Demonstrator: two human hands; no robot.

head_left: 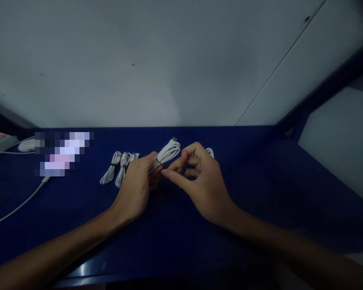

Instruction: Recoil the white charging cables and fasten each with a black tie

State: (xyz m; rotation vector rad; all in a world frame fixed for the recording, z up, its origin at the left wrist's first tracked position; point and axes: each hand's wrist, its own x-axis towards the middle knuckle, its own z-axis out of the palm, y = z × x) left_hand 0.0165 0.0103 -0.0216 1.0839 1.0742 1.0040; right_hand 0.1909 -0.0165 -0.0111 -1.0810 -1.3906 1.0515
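My left hand (133, 186) is closed around a coiled white cable (168, 151), raised above the blue table, its metal plug tip pointing up and away. A thin black tie (159, 162) goes around the middle of this bundle. With thumb and fingers drawn together, my right hand (206, 186) pinches at the tie, close to the left fingertips. Just left of my left hand lie several more coiled white cables (110, 169), also bound with black ties. Part of another white cable (210, 152) shows behind my right hand; the rest is hidden.
The blue table (181, 241) meets a pale wall panel (139, 80) at the back. A lit, blurred-out device (65, 155) lies at the left with a white cord (21, 211) plugged in. Beyond it are a white rounded object (27, 145) and a power strip (0, 139).
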